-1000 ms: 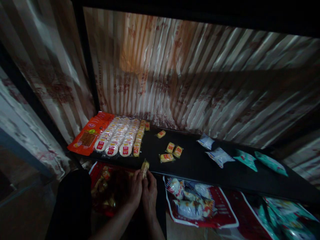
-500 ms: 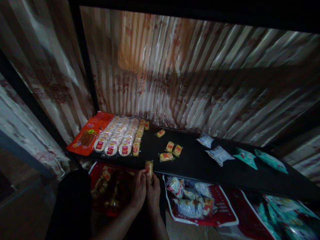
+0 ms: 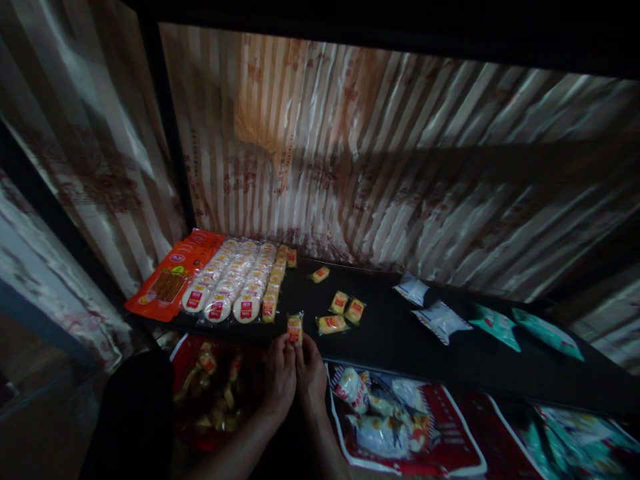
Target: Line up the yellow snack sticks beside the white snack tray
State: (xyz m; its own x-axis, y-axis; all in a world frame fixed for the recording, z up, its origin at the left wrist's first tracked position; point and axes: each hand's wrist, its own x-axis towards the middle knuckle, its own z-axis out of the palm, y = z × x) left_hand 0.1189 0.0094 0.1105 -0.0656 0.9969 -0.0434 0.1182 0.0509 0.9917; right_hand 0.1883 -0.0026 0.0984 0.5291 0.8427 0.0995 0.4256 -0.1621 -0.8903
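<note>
Both my left hand (image 3: 280, 373) and my right hand (image 3: 311, 370) are closed on one small yellow wrapped snack (image 3: 295, 327) with a red label, held upright at the shelf's front edge. Just left of it, a column of the same yellow snacks (image 3: 270, 303) runs back along the shelf. Beside that column lie rows of round white rice crackers (image 3: 247, 307) in clear wrap. Several loose yellow snacks (image 3: 332, 325) are scattered to the right of my hands. Below my left hand, a red bag (image 3: 183, 347) holds more yellow snacks.
An orange snack packet (image 3: 163, 283) lies at the left end of the black shelf (image 3: 370, 347). White packets (image 3: 443, 320) and green packets (image 3: 547, 331) lie to the right. Under the shelf is a red bag (image 3: 457, 437) with white packets on it. A black post (image 3: 170, 127) stands at the back left.
My hands have brought the yellow snack slightly up and forward, from before the shelf edge to over it. The view has tilted a little, and the other items lie as before.
</note>
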